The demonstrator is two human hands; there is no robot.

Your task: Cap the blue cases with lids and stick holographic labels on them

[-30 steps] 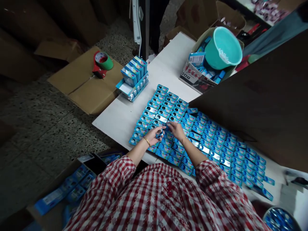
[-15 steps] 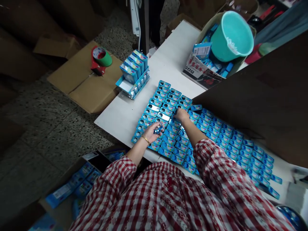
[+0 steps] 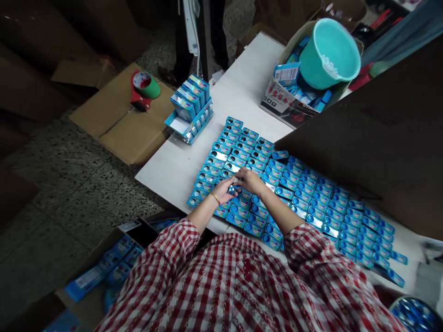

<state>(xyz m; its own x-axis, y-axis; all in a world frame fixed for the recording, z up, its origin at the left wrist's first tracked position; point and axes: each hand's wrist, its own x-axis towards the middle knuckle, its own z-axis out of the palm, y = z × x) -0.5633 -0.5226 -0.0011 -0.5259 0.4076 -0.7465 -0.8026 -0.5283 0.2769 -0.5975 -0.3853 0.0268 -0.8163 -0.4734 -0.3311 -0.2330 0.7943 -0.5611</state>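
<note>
My left hand (image 3: 221, 190), with a gold bangle at the wrist, is cupped palm up around several small round blue-and-silver pieces (image 3: 232, 189). Right beside it, my right hand (image 3: 250, 180) has its fingertips pinched together at those pieces; whether one is between them is hidden. Both hands are over rows of small flat blue tins (image 3: 306, 195) covering much of the table. Tins at the left end show dark or silvery round spots near one end, while many further right have blue round ones there.
On the white table (image 3: 166, 170) stands a display tray (image 3: 189, 133) of blue packs. Behind are a carton (image 3: 284, 108) and a turquoise bucket (image 3: 332, 50). A tape dispenser (image 3: 141, 94) lies on a cardboard box (image 3: 138, 133). A bowl of blue pieces (image 3: 411, 313) is at lower right.
My right hand has moved from the tins back toward me and left, meeting my left hand. The left hand stays nearly in place with the round pieces.
</note>
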